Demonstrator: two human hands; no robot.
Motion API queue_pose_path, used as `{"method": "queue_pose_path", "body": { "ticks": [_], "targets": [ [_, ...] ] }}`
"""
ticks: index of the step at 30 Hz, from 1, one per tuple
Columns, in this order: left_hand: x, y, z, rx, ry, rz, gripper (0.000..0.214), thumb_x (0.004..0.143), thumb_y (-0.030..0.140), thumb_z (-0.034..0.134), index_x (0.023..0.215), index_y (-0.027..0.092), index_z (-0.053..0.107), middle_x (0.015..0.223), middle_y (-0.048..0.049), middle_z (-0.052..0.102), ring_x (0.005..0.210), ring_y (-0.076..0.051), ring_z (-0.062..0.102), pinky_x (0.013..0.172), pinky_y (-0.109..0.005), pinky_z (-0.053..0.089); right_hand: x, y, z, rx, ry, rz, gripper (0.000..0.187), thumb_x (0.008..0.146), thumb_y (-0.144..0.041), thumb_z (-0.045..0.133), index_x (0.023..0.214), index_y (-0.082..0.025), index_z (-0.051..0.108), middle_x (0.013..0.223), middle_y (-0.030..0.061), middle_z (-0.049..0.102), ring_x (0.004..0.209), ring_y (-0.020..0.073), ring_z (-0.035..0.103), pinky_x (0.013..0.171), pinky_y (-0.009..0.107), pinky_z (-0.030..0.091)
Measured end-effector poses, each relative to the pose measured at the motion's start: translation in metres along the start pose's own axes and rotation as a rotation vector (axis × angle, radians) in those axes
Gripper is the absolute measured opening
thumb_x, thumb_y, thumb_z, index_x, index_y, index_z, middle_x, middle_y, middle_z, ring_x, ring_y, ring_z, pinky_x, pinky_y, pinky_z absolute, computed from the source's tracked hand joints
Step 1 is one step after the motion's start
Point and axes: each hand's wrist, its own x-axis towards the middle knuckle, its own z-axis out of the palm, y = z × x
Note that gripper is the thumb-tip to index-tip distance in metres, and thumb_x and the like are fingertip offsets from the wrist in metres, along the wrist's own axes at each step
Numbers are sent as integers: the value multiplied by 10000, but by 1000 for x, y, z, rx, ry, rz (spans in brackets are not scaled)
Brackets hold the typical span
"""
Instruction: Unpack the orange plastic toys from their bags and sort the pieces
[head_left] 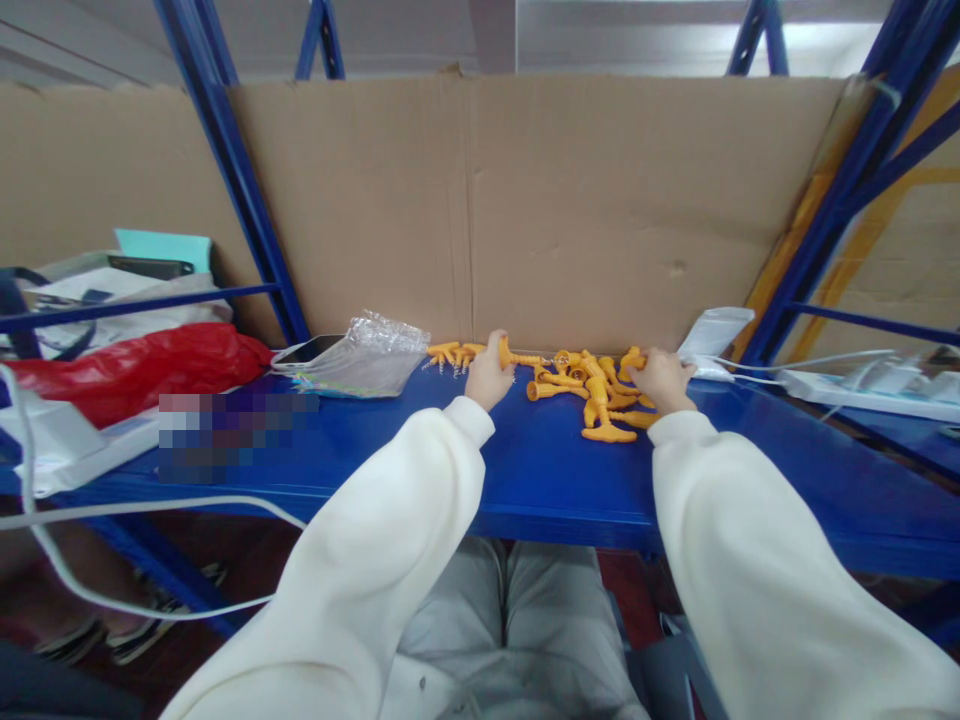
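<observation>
My left hand (489, 376) is closed around the handle of an orange corkscrew (525, 358), whose threaded shaft points right. Reaching into the right side of a pile, my right hand (666, 380) has its fingers closed on an orange corkscrew part (632, 362), partly hidden by the fingers. Between the hands lies the pile of orange corkscrew sleeves and handles (596, 385), with one T-shaped piece (609, 434) at its front. Left of my left hand, several orange handles with metal spirals (448, 354) lie by the cardboard.
A blue shelf top (555, 490) carries everything, backed by a tall cardboard sheet (585, 200). Clear plastic bags (367, 365) and a red bag (165, 365) lie at left. White packets (712, 335) and a power strip (877, 390) are at right. A white cable (150, 505) hangs at front left.
</observation>
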Motion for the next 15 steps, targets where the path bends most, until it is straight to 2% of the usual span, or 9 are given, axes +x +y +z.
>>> {"method": "queue_pose_path", "body": {
  "ticks": [4, 10, 15],
  "targets": [
    [0, 0, 0, 0, -12, 8, 508, 828, 91, 589, 1319, 160, 483, 977, -95, 694, 943, -239, 692, 923, -374, 517, 0, 1, 7, -70, -72, 21, 335, 826, -253, 526, 1086, -113, 685, 1185, 219, 666, 1168, 364, 576, 1007, 610, 338],
    [0, -1, 0, -15, -8, 18, 505, 821, 90, 591, 1310, 167, 486, 986, -95, 697, 936, -237, 699, 929, -378, 517, 2, 4, 9, -64, -98, 12, 390, 826, -199, 493, 1170, -127, 662, 1171, 216, 665, 1158, 358, 581, 989, 627, 356],
    [0, -1, 1, -30, -4, 17, 503, 819, 92, 596, 1304, 175, 495, 952, -79, 700, 901, -228, 703, 914, -370, 527, 1, 3, 5, -19, -5, -30, 375, 841, -184, 475, 1147, -113, 679, 1212, 243, 642, 1179, 386, 568, 983, 666, 353]
  ]
}}
